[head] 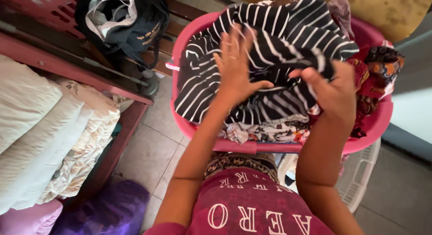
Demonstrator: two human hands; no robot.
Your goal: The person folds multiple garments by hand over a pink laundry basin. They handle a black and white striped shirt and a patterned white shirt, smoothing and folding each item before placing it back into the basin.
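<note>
Pressing spread fingers on striped garment

striped garment in basket, pillows left, bag behind

basket: heaped full | left: tiled floor open | right: probably clear

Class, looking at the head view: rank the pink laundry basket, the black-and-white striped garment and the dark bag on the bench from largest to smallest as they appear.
1. Pink laundry basket
2. Black-and-white striped garment, gripped by the right hand, left hand flat on it
3. Dark bag, though it lies farther from the camera, so unsure
</note>
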